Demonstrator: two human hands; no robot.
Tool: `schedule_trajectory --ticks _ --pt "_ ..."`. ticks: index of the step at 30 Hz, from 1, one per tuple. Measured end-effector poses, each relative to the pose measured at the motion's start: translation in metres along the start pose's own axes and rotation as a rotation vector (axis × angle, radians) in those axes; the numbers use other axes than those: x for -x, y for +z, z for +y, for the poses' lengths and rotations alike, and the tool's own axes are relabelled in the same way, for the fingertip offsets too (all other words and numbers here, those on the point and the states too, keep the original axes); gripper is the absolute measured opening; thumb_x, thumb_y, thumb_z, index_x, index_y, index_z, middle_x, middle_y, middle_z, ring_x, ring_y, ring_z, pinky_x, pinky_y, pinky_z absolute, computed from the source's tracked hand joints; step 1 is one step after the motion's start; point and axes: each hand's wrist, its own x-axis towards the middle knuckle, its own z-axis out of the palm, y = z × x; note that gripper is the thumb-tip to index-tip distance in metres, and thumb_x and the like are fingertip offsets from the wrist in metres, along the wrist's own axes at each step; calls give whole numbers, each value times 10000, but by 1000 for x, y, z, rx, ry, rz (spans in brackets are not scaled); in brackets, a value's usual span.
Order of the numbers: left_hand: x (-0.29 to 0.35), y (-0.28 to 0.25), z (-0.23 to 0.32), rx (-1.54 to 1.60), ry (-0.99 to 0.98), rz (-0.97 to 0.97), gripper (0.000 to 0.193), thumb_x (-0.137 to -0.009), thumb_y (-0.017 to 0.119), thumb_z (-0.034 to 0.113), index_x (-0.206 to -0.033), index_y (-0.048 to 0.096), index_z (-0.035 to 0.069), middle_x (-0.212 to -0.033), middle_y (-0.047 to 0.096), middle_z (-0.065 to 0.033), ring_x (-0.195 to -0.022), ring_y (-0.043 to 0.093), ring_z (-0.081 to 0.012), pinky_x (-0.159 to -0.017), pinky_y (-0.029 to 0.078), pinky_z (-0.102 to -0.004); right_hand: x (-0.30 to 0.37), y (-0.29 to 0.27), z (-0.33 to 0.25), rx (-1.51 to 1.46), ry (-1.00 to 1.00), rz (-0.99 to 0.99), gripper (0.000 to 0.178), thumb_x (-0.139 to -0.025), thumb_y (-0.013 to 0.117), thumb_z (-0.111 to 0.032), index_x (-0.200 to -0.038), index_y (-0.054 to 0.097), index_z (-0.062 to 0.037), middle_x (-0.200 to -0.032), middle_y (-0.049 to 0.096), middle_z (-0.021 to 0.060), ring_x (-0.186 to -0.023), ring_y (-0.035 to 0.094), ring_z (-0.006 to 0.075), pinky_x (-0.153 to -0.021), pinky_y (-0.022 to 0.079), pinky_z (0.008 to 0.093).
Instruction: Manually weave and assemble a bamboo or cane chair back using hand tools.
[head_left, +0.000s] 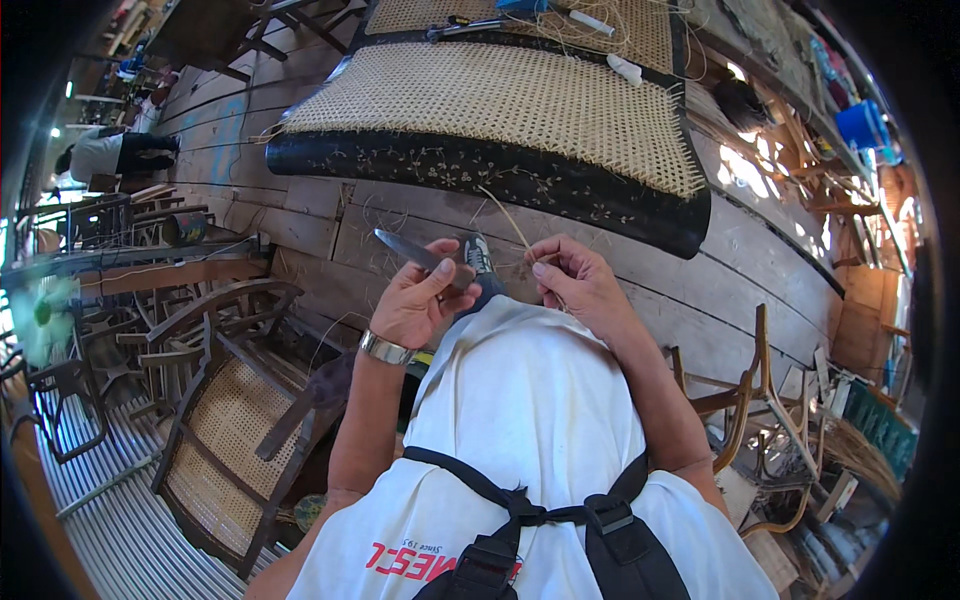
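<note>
My left hand (420,297) is closed around a knife (403,249), its grey blade pointing up and away to the left. My right hand (580,280) pinches a thin, pale cane strand (507,216) between thumb and fingers. The strand's free end stretches forward, across the view of a black furniture frame (480,165) decorated with a light floral pattern. Woven cane webbing (480,95) covers that piece, with loose ends sticking out along its right side. Both hands are in front of my white shirt, with the blade and strand apart.
Hand tools (465,28) and a white tube-like object (625,69) lie on the webbing among loose strands. Dark chair frames and a cane-panelled chair (230,450) crowd the left. Bent wooden frames (760,400) stand right. Another person (110,153) bends over at far left.
</note>
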Motion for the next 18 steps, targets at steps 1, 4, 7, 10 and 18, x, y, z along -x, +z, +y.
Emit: schedule_trajectory --ticks 1,4,7,10,18 --pt "-4 3 1 0 4 3 299 -938 617 165 -1225 556 105 -1010 677 -96 -889 682 -216 -713 586 -312 1 1 -1 25 -18 -4 145 -942 571 -97 -1075 603 -49 -791 566 -14 -648 513 49 -575 443 207" --pt "-21 23 -4 64 67 -1 209 -933 620 134 -1130 618 62 -1033 685 -108 -889 682 -217 -733 586 -317 -1 3 4 81 -72 4 155 -939 573 -89 -1086 597 -46 -790 568 -12 -643 512 50 -573 443 208" --pt "-38 51 -7 92 224 23 122 -919 635 104 -1002 667 21 -1013 691 -109 -896 680 -213 -750 585 -316 -4 5 4 124 -110 40 153 -933 562 -63 -1078 594 -25 -780 571 -6 -641 498 50 -567 424 211" --pt "-48 57 -7 -102 242 -33 92 -913 647 122 -950 667 41 -1058 678 -112 -928 675 -238 -821 570 -355 -1 8 1 140 -114 84 139 -932 554 -48 -1058 598 -8 -772 577 1 -647 488 49 -564 407 212" --pt "-63 61 -19 -122 335 4 82 -901 664 95 -915 678 15 -912 696 -77 -827 682 -188 -748 578 -319 -1 -1 5 147 -111 83 125 -946 562 -90 -1015 614 0 -759 587 6 -633 497 57 -549 419 231"
